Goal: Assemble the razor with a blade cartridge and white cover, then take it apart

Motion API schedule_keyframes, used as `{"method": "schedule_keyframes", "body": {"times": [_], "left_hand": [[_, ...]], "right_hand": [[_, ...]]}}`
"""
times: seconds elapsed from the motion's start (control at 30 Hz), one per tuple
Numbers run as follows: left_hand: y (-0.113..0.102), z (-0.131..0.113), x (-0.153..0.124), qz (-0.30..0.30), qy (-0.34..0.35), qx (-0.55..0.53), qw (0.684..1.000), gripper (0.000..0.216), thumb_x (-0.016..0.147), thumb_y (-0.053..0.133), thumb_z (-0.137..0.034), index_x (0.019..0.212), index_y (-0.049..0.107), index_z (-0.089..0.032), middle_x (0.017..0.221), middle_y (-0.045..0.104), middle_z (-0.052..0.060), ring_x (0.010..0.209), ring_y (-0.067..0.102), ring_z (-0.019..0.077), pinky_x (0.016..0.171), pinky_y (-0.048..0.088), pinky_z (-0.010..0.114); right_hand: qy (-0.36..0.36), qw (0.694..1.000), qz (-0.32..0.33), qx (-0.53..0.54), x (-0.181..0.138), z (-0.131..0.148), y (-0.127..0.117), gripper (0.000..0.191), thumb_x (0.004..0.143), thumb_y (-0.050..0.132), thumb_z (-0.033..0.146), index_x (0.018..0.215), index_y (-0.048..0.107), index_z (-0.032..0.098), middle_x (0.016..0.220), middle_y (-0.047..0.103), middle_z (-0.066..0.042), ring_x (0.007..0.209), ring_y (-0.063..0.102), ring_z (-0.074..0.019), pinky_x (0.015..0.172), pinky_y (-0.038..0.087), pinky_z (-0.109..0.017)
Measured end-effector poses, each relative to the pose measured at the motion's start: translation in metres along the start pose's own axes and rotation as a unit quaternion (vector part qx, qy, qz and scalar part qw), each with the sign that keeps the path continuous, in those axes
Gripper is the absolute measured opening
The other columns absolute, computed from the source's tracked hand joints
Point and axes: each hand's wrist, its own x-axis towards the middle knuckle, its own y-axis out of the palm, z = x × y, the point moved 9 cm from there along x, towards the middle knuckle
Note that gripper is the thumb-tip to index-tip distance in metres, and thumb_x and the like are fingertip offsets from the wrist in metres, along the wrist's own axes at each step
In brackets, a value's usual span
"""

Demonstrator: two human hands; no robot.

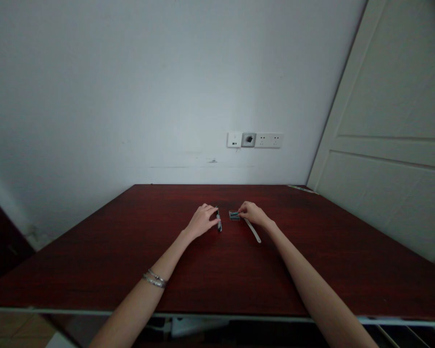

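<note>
Below the table's near edge, a pale object [194,326] is seen in shadow. Above it, the reddish-brown tabletop [224,285] is crossed by two bare forearms, and bracelets [154,279] are worn on the left one. Near the middle of the table, a narrow white strip [254,233] is seen lying aslant, its upper end partly covered by the right hand [253,213]. A slim dark-and-light object [219,224] is touched along its left side by the left hand [202,220]; the thumb and forefinger are held apart, and whether it is actually gripped cannot be told. By the right hand, thumb and fingertips are brought nearly together at the right side of a small, dark-patterned rectangular piece [234,217]; whether anything is pinched there cannot be made out. This piece is placed between the two hands. Beyond, the table is bordered by a pale wall [166,96], on which a row of sockets [269,140] is mounted. At the right, a panelled door [391,121] is seen.
</note>
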Motion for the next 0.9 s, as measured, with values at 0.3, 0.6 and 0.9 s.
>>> {"method": "schedule_keyframes", "body": {"times": [0.3,0.6,0.9], "left_hand": [[-0.0009,-0.0012,0.0002,0.004,-0.007,-0.006,1.0,0.039,0.079,0.056,-0.041,0.11,0.057,-0.017,0.103,0.062,0.008,0.096,0.051,0.0204,0.084,0.04,0.036],[-0.0001,-0.0017,0.001,0.005,-0.004,-0.005,1.0,0.039,0.081,0.052,-0.043,0.109,0.058,-0.016,0.101,0.062,0.008,0.094,0.051,0.0198,0.084,0.04,0.035],[-0.0018,-0.0024,0.0004,0.004,-0.005,-0.012,1.0,0.038,0.082,0.051,-0.043,0.108,0.058,-0.017,0.101,0.062,0.008,0.094,0.051,0.0198,0.084,0.04,0.035]], "right_hand": [[-0.004,1.0,0.0,-0.001,-0.0009,0.0011,0.0013,0.016,0.075,0.059,0.031,0.083,0.071,0.024,0.093,0.062,-0.004,0.083,0.058,-0.0168,0.069,0.042,-0.023],[-0.006,1.0,0.002,0.023,0.0002,-0.0012,0.0048,0.019,0.074,0.059,0.032,0.084,0.072,0.022,0.091,0.064,-0.005,0.082,0.059,-0.0168,0.071,0.043,-0.023],[-0.002,0.999,0.009,0.039,0.0007,-0.0014,0.0058,0.018,0.074,0.06,0.032,0.084,0.072,0.022,0.09,0.065,-0.005,0.081,0.059,-0.0167,0.072,0.043,-0.024]]}}
